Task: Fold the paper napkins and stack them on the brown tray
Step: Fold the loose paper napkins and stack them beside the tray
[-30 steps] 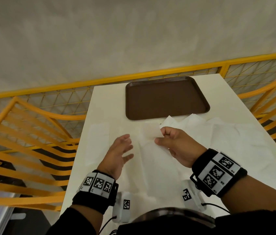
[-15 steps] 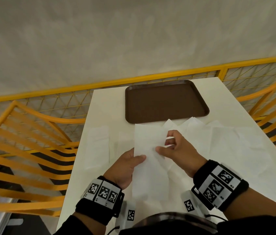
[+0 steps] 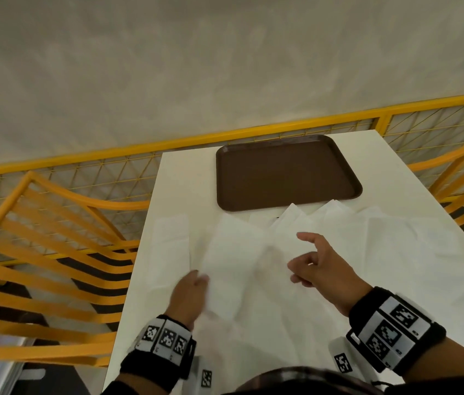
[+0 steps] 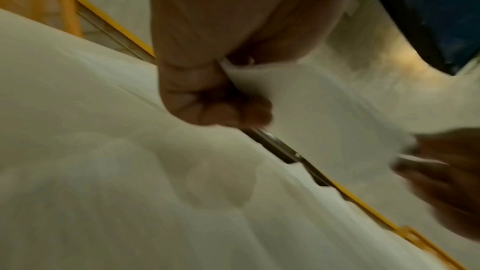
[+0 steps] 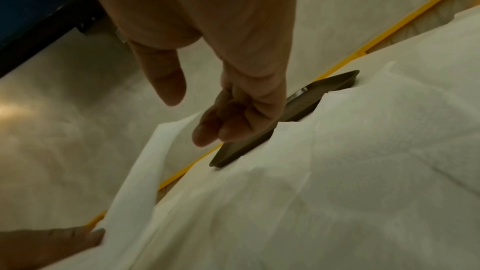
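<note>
On table (image 3: 185, 178): one brown tray (image 3: 285, 172).

White napkin (image 3: 233, 263) lifted, others (image 3: 381, 252) spread before bare brown tray (image 3: 285, 172).

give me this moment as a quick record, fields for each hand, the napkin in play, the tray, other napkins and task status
left hand: pinches the near left edge of the lifted napkin
right hand: empty, fingers loosely curled, just right of the lifted napkin
lifted napkin: white, raised off the table
brown tray: at the table's far end, no napkins on it
other napkins: spread loose over the white table
status: nothing stacked yet
</note>
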